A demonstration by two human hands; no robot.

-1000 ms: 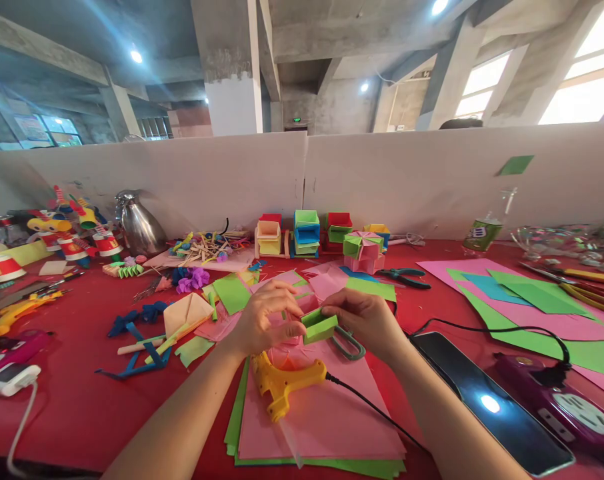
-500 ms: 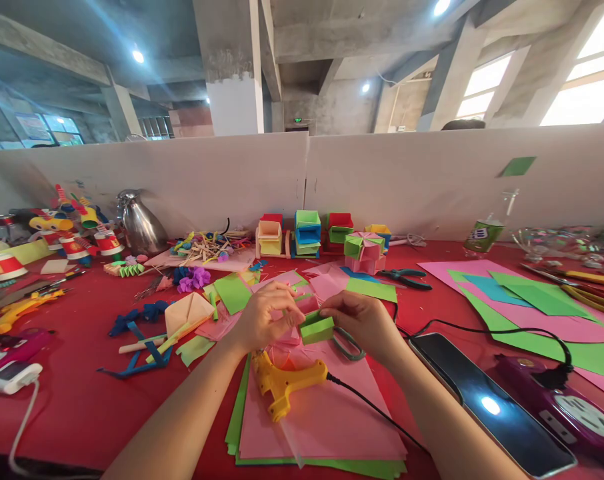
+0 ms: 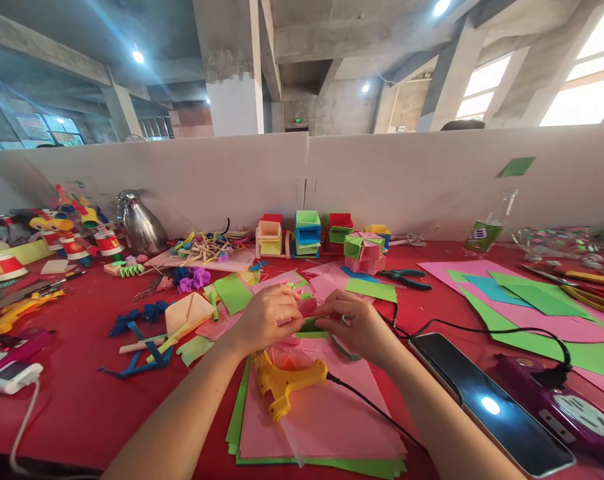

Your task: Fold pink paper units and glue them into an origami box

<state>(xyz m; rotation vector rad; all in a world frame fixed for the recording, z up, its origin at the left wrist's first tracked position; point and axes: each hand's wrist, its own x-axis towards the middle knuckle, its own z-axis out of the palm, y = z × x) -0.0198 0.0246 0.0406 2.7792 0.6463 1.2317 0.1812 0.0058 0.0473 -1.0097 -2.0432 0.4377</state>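
Observation:
Between my two hands is a small green folded paper box (image 3: pixel 312 326), partly hidden by the fingers. My left hand (image 3: pixel 272 319) pinches its left side, and my right hand (image 3: pixel 349 325) pinches the right side. Just below them a yellow glue gun (image 3: pixel 287 381) lies on a stack of pink paper (image 3: pixel 327 427) with green sheets under it. The green-grey handles of a pair of scissors (image 3: pixel 346 348) show beneath my right hand.
Folded paper boxes (image 3: pixel 308 235) stand along the white partition (image 3: pixel 222 177). At right lie a phone (image 3: pixel 487 400), a purple power strip (image 3: pixel 567 407) and coloured sheets (image 3: pixel 547 300). Pliers (image 3: pixel 407 279) rest behind. Paper scraps, a steel jug (image 3: pixel 141 223) and decorated cups (image 3: pixel 75 247) are at left.
My right hand has shifted slightly left, and both hands' fingers have come closer together on the green box. The box has turned, and less of its front face shows.

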